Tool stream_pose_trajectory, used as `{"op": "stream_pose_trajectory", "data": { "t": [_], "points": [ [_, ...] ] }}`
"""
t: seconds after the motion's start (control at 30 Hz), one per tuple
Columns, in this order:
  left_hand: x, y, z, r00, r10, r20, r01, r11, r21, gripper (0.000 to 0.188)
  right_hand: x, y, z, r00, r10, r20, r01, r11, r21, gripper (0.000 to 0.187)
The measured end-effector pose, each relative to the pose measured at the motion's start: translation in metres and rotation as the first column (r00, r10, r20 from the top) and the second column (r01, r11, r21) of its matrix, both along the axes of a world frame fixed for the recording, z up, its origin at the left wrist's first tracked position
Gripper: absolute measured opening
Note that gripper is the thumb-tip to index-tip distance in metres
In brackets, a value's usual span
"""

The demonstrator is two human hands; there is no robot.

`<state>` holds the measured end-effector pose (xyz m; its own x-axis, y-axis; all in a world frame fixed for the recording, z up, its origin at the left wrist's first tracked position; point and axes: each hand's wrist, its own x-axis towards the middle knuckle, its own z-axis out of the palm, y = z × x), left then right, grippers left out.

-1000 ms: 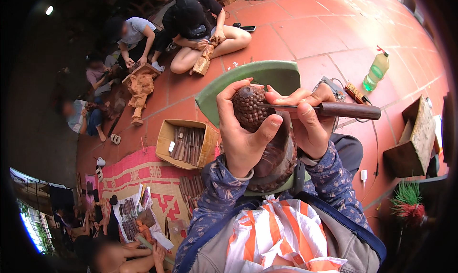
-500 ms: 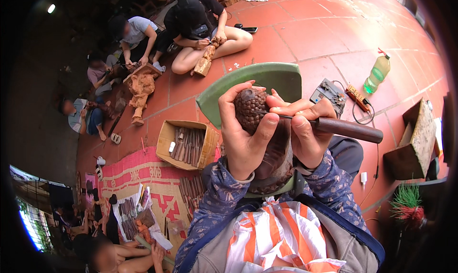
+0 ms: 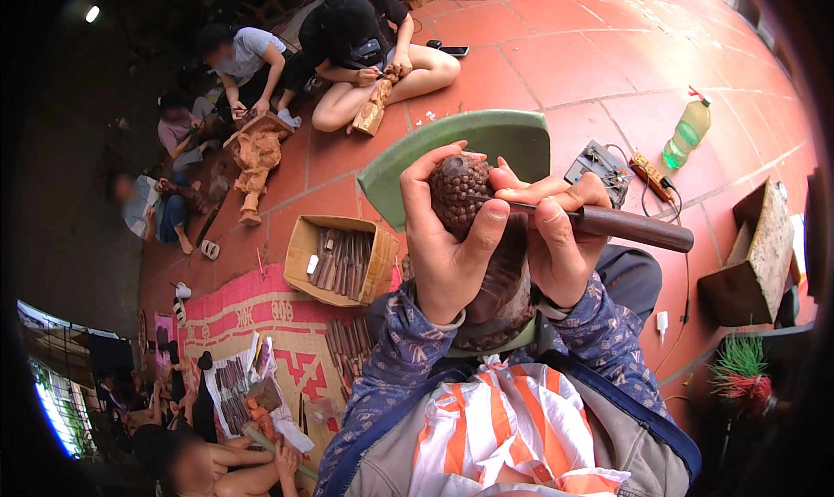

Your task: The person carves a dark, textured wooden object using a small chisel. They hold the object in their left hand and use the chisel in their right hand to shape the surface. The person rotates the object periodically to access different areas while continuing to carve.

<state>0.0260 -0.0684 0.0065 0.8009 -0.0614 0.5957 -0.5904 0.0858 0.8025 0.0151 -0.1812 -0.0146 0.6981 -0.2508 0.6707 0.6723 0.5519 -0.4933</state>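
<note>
Clasps a knobbly dark-wood carving (image 3: 456, 191) in the left hand (image 3: 445, 258), before the lower edge of a curved green panel (image 3: 514, 138). Pinches a wood-handled tool (image 3: 638, 227) in the right hand (image 3: 565, 241), against the knobs. Opens past the panel's upper edge onto red tiles (image 3: 556, 62).

Carving (image 3: 456, 188) partly behind hands (image 3: 445, 267)

red-tiled floor (image 3: 547, 58) | patterned mat (image 3: 248, 313) | white lamp (image 3: 92, 14), upper left | bright opening (image 3: 54, 414)
</note>
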Motion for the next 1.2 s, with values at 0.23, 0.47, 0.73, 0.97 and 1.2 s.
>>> {"op": "stream_pose_trajectory", "data": {
  "t": [0.23, 0.47, 0.73, 0.97, 1.2],
  "points": [
    [0.001, 0.001, -0.002, 1.0, 0.009, 0.026, -0.009, 1.0, 0.005, 0.055, -0.002, 0.003, 0.002, 0.998, -0.049, -0.027, 0.048, 0.998, -0.035, 0.013],
    [0.002, 0.0, -0.001, 0.999, -0.022, 0.033, 0.022, 1.0, -0.007, 0.058, 0.001, -0.001, -0.002, 1.0, 0.021, 0.006, -0.022, 0.998, 0.066, 0.014],
    [0.002, 0.001, -0.003, 1.0, 0.007, 0.01, -0.007, 1.0, 0.016, 0.053, 0.015, -0.026, 0.007, 0.989, 0.099, 0.11, -0.077, 0.979, -0.188, 0.016],
    [0.001, 0.0, 0.001, 1.0, 0.024, 0.002, -0.024, 0.999, 0.035, 0.049, 0.028, -0.04, 0.017, 0.973, 0.183, 0.137, -0.134, 0.941, -0.31, 0.021],
    [0.002, -0.001, 0.0, 1.0, 0.013, 0.01, -0.013, 1.0, -0.002, 0.047, 0.038, -0.047, 0.025, 0.961, 0.238, 0.138, -0.177, 0.918, -0.354, 0.033]
  ]
}}
